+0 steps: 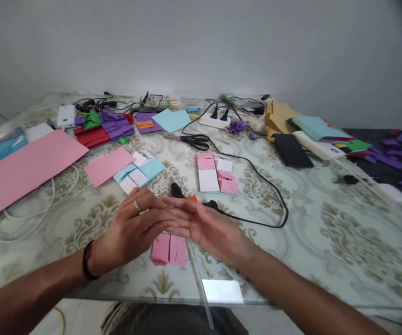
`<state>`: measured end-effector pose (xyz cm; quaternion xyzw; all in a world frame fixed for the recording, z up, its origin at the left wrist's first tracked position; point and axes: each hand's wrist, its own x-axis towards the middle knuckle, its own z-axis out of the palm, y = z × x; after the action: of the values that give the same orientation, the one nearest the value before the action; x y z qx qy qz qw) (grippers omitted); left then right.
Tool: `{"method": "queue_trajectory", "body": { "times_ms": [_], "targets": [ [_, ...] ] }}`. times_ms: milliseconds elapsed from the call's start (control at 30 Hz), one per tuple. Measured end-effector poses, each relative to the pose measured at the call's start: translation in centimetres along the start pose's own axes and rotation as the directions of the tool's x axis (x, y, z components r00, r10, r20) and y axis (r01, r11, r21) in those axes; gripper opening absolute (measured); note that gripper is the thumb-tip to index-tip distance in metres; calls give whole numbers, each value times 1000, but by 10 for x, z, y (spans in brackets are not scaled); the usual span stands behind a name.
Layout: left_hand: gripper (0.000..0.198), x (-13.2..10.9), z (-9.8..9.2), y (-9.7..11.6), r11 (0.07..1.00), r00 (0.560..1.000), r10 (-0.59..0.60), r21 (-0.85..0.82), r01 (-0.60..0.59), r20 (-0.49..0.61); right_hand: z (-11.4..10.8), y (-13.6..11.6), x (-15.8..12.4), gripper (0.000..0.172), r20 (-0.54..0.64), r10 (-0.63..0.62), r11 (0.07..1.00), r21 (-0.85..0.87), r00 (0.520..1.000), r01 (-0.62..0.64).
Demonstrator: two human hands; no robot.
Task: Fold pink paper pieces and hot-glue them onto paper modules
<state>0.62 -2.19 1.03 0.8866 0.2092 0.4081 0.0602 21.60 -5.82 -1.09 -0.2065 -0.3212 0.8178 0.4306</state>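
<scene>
My left hand (134, 225), with a ring and a dark wristband, is palm down with its fingers stretched out. Its fingers lie against those of my right hand (218, 232), which is turned palm up with fingers straight. No object shows between them. Just under the hands lies a folded pink paper piece (169, 250) with slits. Partly hidden behind the fingers is a black and orange glue gun (176, 189) on a black cord. A long clear glue stick (200, 281) extends from beneath the hands past the table's front edge.
Farther back lie a folded pink and white paper card (208, 179), a blue and white one (140, 172), scissors (196, 141) and a power strip (215, 120). Large pink sheets (30, 167) are at left. A black phone-like slab (293, 150) and purple strips (396, 151) are at right.
</scene>
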Motion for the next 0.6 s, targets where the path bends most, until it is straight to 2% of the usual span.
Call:
{"method": "queue_trajectory", "body": {
  "times_ms": [133, 300, 467, 567, 600],
  "targets": [
    [20, -2, -3, 3, 999, 999, -46, -25, 46, -1, 1, 11, -3, 45, 27, 31, 1000, 4, 999, -31],
    [8, 0, -2, 7, 999, 999, 24, -48, -23, 22, 1, 18, -5, 42, 52, 38, 999, -28, 998, -37],
    [10, 1, -4, 4, 999, 997, 3, -38, -1, 71, 6, 9, -5, 38, 47, -17, 987, -157, 999, 24],
    [11, -2, -7, -7, 976, 985, -173, -131, 175, 30, 5, -10, -7, 31, -73, -119, 926, -369, 990, 84],
    [13, -3, -8, -12, 934, 949, -315, -171, 315, 31, 3, -16, -8, 19, -129, -174, 878, -469, 976, 95]
  ]
}}
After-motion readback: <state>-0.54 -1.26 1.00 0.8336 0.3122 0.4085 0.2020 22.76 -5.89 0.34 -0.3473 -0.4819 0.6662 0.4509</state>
